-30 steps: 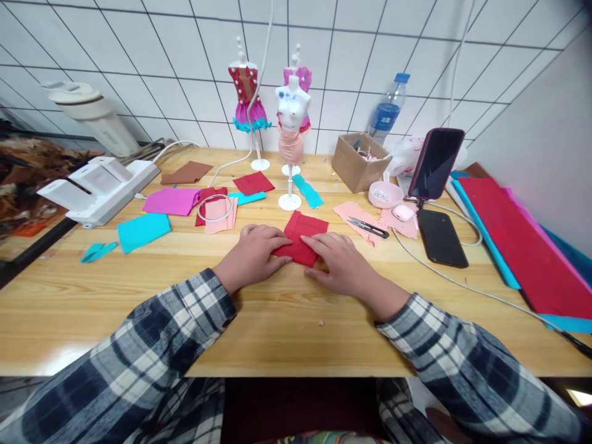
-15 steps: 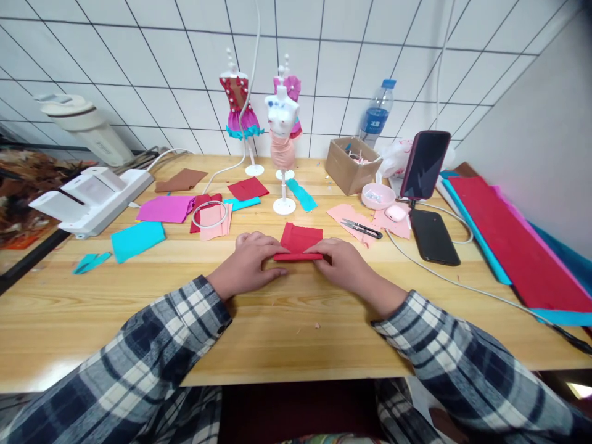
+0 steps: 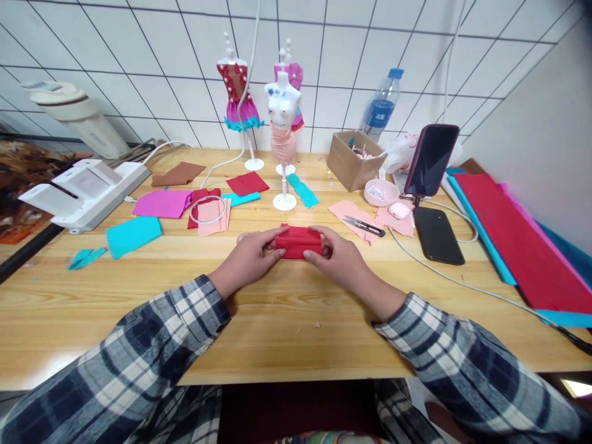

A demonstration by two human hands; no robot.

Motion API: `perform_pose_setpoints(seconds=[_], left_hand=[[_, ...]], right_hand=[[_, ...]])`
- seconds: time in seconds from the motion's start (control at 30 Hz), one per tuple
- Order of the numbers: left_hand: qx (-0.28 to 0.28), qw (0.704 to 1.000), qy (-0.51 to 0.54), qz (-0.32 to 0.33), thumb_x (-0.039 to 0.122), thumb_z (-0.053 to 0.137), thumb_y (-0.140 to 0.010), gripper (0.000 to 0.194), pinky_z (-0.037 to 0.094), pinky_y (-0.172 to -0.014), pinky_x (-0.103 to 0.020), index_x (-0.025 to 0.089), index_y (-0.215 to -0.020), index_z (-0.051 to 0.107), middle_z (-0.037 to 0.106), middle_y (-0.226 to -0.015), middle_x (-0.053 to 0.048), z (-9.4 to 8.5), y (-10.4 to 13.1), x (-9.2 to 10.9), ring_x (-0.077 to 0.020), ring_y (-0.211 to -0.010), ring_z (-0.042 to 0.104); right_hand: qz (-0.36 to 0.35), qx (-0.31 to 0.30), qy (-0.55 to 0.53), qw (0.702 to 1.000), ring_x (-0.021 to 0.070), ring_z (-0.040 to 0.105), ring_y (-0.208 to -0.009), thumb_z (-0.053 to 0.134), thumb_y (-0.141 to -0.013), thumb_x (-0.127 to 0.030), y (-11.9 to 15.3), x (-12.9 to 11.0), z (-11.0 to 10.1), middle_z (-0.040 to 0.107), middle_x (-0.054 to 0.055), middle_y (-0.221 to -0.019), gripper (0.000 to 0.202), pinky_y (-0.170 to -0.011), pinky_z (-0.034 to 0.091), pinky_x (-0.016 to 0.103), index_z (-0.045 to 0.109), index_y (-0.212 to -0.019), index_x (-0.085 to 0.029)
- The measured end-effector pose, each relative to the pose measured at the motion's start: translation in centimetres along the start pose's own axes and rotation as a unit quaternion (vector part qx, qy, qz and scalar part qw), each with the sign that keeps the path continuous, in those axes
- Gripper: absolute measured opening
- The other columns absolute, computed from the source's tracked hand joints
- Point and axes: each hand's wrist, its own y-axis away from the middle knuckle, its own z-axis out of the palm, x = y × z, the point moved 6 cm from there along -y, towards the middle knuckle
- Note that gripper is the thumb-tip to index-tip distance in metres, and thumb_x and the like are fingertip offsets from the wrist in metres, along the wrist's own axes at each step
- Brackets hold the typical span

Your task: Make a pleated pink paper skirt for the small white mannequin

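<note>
A small folded red piece (image 3: pixel 300 242), with creases running across it, lies between my hands above the wooden table. My left hand (image 3: pixel 252 254) pinches its left end between thumb and fingers. On the right end, my right hand (image 3: pixel 337 253) grips it the same way, thumb on the near face. Just behind stands a white mannequin (image 3: pixel 283 111) with a pink wrapped skirt. Black snips (image 3: pixel 364 226) rest on pink scraps (image 3: pixel 354 216) to the right of my hands.
Two dressed mannequins (image 3: pixel 238 92) stand at the back. Coloured scraps (image 3: pixel 134 235) and a power strip (image 3: pixel 92 191) lie left. A cardboard box (image 3: pixel 355 161), pink bowl (image 3: pixel 382 192), phones (image 3: pixel 438 235), cable and long red sheet (image 3: pixel 518 240) are right.
The red piece's near edge was a narrow folded strip; now a wider creased face shows. Both thumbs have moved up onto it, and the view has shifted slightly.
</note>
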Motion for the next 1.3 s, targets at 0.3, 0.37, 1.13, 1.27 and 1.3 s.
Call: perform_pose_setpoints(seconds=[0.3,0.37,1.13,1.27,1.3], left_hand=[[0.018,0.999,-0.002,0.030,0.037,0.061,-0.087,0.067,0.046,-0.083,-0.037,0.017,-0.148,0.040,0.069,-0.094,-0.005,-0.2,0.2,0.5,-0.0219,-0.086,0.063],[0.076,0.992,-0.065,0.074,0.041,0.063,-0.086,0.060,0.044,-0.090,-0.041,0.016,-0.139,0.050,0.067,-0.105,-0.009,-1.1,0.6,1.5,-0.0256,-0.097,0.061],[-0.067,0.962,-0.192,0.183,0.025,0.041,-0.099,0.025,0.041,-0.086,-0.040,0.019,-0.092,0.064,0.069,-0.091,-0.004,0.1,-0.3,3.2,-0.0220,-0.089,0.062],[-0.054,0.980,-0.108,0.159,0.032,0.045,-0.099,0.024,0.044,-0.084,-0.038,0.020,-0.098,0.065,0.070,-0.093,-0.006,-0.2,0.1,3.1,-0.0220,-0.090,0.063],[-0.045,0.984,-0.073,0.156,0.038,0.051,-0.096,0.024,0.045,-0.085,-0.038,0.020,-0.105,0.064,0.070,-0.100,-0.007,-0.4,0.3,3.0,-0.0226,-0.094,0.063]], right_hand=[[0.021,0.008,0.038,0.999,0.0180,0.063,-0.074,0.065,-0.086,-0.032,-0.7,0.4,0.6,0.070,0.000,-0.083,0.048,-0.067,0.042,0.029,0.055,-0.133,-0.027],[0.021,0.000,0.071,0.997,0.0195,0.064,-0.078,0.065,-0.086,-0.034,-0.9,0.3,0.6,0.071,0.001,-0.089,0.051,-0.066,0.041,0.029,0.053,-0.135,-0.028],[-0.218,-0.068,0.223,0.948,0.0304,0.053,-0.111,0.072,-0.081,-0.051,0.5,-2.5,0.7,0.063,0.012,-0.121,0.057,-0.094,0.042,0.045,0.062,-0.128,-0.020],[-0.209,-0.077,0.219,0.950,0.0256,0.055,-0.100,0.062,-0.090,-0.033,0.6,-2.3,1.3,0.065,0.010,-0.109,0.031,-0.088,0.044,0.040,0.069,-0.118,-0.020],[-0.207,-0.081,0.205,0.953,0.0242,0.056,-0.098,0.060,-0.090,-0.027,0.7,-2.2,1.4,0.065,0.009,-0.105,0.029,-0.086,0.044,0.039,0.070,-0.117,-0.021]])
